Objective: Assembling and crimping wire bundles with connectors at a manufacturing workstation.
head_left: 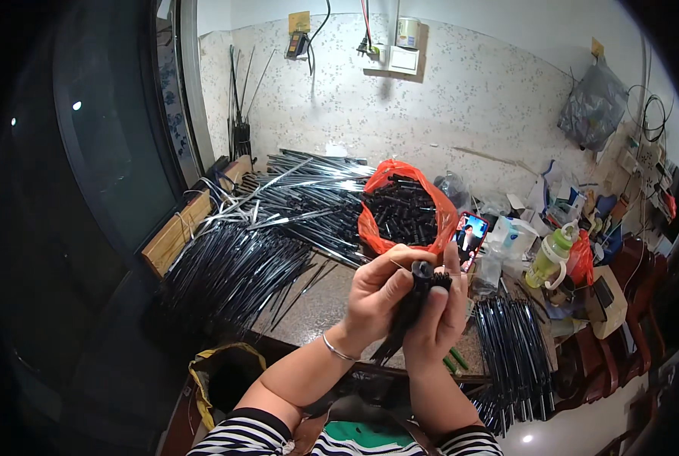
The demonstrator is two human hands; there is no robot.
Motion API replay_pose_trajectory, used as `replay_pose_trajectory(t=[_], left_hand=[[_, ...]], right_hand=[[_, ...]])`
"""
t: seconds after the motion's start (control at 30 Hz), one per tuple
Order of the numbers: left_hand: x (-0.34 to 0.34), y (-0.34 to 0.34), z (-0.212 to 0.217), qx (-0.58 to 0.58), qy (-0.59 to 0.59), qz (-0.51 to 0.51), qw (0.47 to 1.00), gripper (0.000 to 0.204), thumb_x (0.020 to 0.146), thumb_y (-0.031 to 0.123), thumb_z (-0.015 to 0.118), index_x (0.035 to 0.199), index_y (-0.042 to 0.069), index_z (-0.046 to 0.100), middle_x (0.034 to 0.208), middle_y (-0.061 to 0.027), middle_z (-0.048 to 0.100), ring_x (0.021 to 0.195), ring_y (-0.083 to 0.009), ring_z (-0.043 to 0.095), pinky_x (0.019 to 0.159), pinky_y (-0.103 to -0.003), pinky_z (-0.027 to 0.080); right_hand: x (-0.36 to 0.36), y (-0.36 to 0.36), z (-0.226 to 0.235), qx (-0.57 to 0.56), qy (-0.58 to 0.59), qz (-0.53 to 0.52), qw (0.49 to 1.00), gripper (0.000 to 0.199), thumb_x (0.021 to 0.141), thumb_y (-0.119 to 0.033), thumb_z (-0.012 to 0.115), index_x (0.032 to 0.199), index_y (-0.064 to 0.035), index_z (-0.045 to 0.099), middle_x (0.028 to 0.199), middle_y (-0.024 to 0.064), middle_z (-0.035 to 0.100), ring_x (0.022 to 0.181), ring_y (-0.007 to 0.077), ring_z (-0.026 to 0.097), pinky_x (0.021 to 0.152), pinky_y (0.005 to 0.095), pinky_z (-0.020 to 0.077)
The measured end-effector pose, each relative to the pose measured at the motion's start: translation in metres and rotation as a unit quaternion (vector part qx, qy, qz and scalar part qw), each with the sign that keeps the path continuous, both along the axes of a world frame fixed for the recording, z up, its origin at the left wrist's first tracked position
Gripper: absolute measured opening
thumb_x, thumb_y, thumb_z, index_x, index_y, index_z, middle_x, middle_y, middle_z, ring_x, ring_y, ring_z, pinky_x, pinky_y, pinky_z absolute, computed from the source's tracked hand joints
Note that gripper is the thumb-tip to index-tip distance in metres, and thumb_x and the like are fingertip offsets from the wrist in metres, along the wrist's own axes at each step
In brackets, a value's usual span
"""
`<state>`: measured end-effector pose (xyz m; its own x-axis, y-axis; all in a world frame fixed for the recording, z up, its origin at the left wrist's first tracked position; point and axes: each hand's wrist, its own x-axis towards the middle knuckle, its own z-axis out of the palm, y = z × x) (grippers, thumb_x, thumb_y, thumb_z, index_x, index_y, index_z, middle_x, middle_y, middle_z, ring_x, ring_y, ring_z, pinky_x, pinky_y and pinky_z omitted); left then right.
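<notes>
My left hand (379, 292) is closed around a bundle of black umbrella ribs (400, 323), whose loose ends slant down toward my lap. At the top of the bundle, a round black hub (421, 269) shows between my thumb and fingers. Against it, my right hand (440, 308) grips a row of notched black rib ends (441, 280), with the thumb pressed below and the index finger pointing up. A thin wire seems to stick out on both sides of my fingers. How the hub and the ribs join is hidden by my hands.
Beyond my hands stands a red plastic bag (368, 228) of small black parts. Long metal ribs (301, 190) and black ribs (233, 266) pile up at left. On the right are a phone (470, 235), a green bottle (550, 258), and bundled ribs (513, 346) overhanging the table edge.
</notes>
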<state>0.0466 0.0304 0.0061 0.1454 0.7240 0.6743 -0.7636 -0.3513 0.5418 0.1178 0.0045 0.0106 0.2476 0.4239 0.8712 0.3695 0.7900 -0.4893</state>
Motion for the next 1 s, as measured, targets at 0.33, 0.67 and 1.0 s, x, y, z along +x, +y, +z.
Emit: replay_pose_trajectory(t=[0.33, 0.67, 1.0], left_hand=[[0.002, -0.005, -0.005, 0.058, 0.079, 0.164, 0.981, 0.041, 0.072, 0.006, 0.052, 0.107, -0.001, 0.033, 0.070, -0.0008, 0.047, 0.066, -0.0046, 0.045, 0.062, -0.015, 0.036], [0.003, 0.019, 0.003, 0.048, 0.007, -0.099, 0.994, 0.021, 0.070, 0.021, 0.054, 0.081, 0.003, 0.055, 0.074, -0.0065, 0.049, 0.074, -0.0148, 0.043, 0.069, -0.024, 0.034], [0.001, 0.018, -0.003, 0.225, 0.117, 0.400, 0.881, 0.027, 0.070, 0.012, 0.054, 0.091, -0.005, 0.049, 0.077, -0.0083, 0.051, 0.070, -0.0143, 0.047, 0.064, -0.025, 0.038]], right_hand=[[-0.004, 0.012, -0.016, -0.051, 0.151, 0.074, 0.984, 0.035, 0.082, -0.023, 0.030, 0.095, 0.0065, 0.044, 0.089, 0.0120, 0.048, 0.069, 0.0138, 0.044, 0.063, 0.0241, 0.0347], [0.008, 0.012, 0.000, 0.007, 0.037, 0.076, 0.996, 0.036, 0.081, -0.020, 0.033, 0.102, 0.0076, 0.041, 0.083, 0.0103, 0.046, 0.073, 0.0150, 0.044, 0.066, 0.0247, 0.0353], [-0.009, 0.011, -0.010, 0.013, 0.165, 0.044, 0.985, 0.027, 0.078, -0.011, 0.042, 0.099, 0.0053, 0.044, 0.084, 0.0087, 0.048, 0.075, 0.0140, 0.046, 0.066, 0.0235, 0.0370]])
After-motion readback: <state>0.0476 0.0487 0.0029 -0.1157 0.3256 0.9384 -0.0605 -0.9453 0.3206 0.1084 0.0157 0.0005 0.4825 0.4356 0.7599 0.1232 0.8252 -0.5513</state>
